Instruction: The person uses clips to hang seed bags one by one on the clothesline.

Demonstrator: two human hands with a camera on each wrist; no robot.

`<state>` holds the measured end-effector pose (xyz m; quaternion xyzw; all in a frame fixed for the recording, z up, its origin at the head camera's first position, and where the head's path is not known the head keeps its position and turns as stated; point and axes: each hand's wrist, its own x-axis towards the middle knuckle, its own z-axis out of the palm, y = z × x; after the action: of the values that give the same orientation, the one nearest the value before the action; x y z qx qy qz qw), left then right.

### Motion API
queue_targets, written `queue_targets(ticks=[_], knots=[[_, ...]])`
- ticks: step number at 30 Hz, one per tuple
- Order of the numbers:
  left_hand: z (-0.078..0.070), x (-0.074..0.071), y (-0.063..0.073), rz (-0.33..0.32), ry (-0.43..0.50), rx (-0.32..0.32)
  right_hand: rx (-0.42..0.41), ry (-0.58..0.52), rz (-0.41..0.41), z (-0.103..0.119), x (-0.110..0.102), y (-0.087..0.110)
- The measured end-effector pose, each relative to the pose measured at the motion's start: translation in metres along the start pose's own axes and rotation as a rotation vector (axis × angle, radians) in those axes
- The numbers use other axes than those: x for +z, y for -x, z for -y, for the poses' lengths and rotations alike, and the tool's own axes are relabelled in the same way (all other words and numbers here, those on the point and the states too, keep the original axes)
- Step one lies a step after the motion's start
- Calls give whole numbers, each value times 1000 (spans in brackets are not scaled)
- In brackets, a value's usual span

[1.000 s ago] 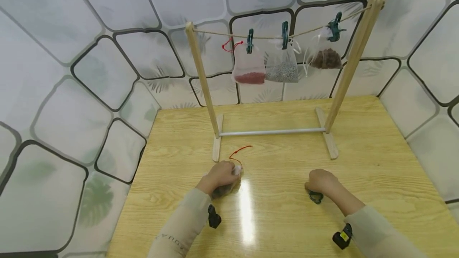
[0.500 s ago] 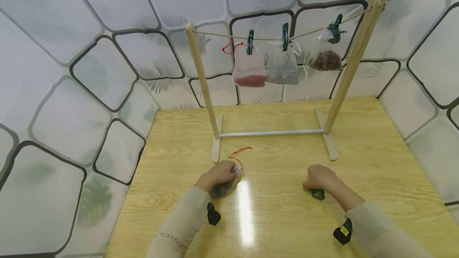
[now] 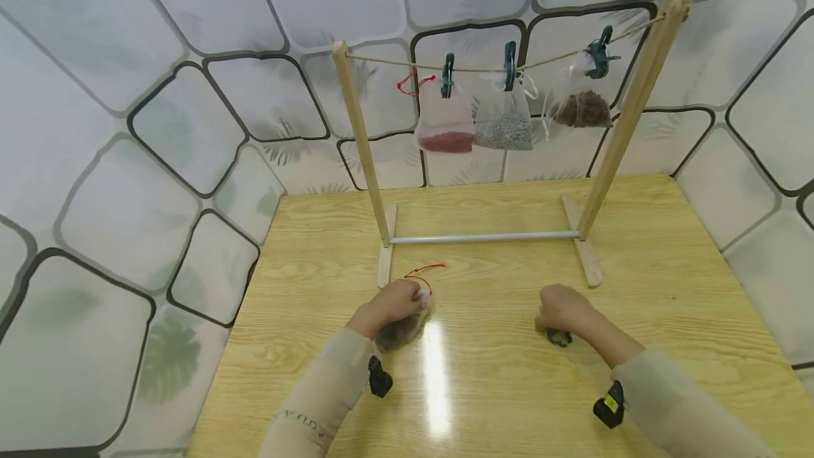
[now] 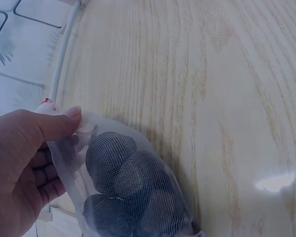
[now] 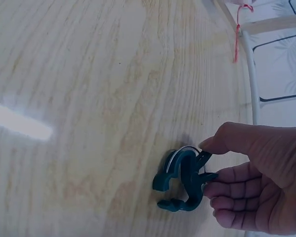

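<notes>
My left hand (image 3: 399, 302) pinches the gathered top of a white mesh drawstring bag (image 4: 133, 182) between thumb and fingers. Dark rounded lumps, like stones, fill the bag, and its red cord (image 3: 425, 269) trails onto the table. My right hand (image 3: 566, 311) holds a dark green spring clamp (image 5: 182, 180) by its handles, thumb on one side and fingers on the other; the clamp's jaws stand apart with nothing between them. Both hands are low over the table in front of the rack.
A wooden rack (image 3: 361, 140) with a white bottom rod (image 3: 483, 237) stands on the wooden table (image 3: 483, 387). From its string, green clamps hold a bag of red grains (image 3: 446, 129), a bag of grey grains (image 3: 505, 129) and a bag of brown lumps (image 3: 583, 109).
My right hand has shifted slightly toward the rack, with the clamp in it. The left hand has barely moved and still holds the bag.
</notes>
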<state>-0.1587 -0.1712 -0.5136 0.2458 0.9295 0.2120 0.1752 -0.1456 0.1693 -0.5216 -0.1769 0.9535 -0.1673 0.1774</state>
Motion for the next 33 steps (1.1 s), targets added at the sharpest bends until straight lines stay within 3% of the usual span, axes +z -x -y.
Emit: queue_targets(ticks=[5,16,33], knots=[[-3,-6,-2,-14,-10,10,-53,64,-15,5,-9,-7],[-12,-19,-8,-58,-115,33,-219,196,-137,24,-45,-24],[-20,-55,-16,-289,-168,51,-483,262,-363,64,-125,-44]])
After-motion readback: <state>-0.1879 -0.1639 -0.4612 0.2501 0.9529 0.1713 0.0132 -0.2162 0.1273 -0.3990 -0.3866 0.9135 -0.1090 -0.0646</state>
